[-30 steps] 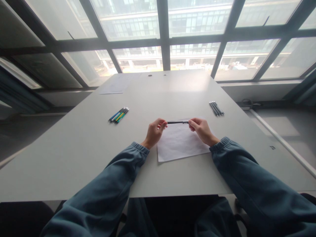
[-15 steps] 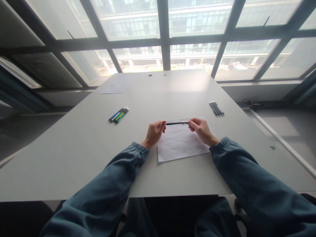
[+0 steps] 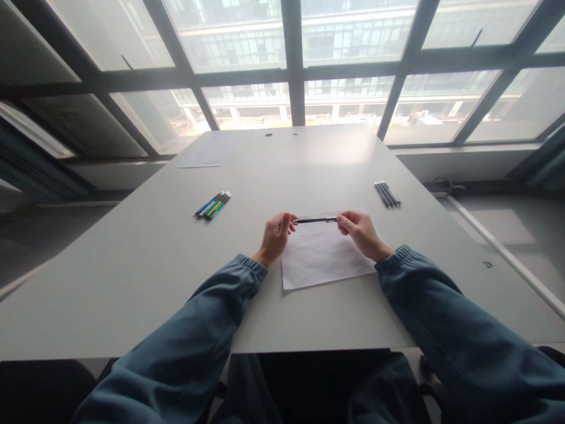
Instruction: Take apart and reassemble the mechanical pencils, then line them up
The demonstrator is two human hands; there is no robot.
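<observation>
A slim black pen [image 3: 316,220] with a clip is held level between both hands, above a white sheet of paper [image 3: 326,253]. Thumb and fingers of my right hand [image 3: 356,229] pinch its clip end. My left hand [image 3: 276,234] is curled loosely about the other end, where the pale tip shows between thumb and fingers; how firmly it grips cannot be made out. The paper lies slightly askew beneath the hands, its right part covered by my right hand and sleeve.
Several pens with coloured barrels [image 3: 212,206] lie side by side on the white table [image 3: 176,282], to the left. Several dark pens [image 3: 388,194] lie at the right. More paper [image 3: 200,154] rests at the far left corner. Windows [image 3: 247,106] stand beyond the table.
My left thumb has lifted and the left fingers have loosened, so the pen's tip now shows. My right hand and the pen have stayed nearly still.
</observation>
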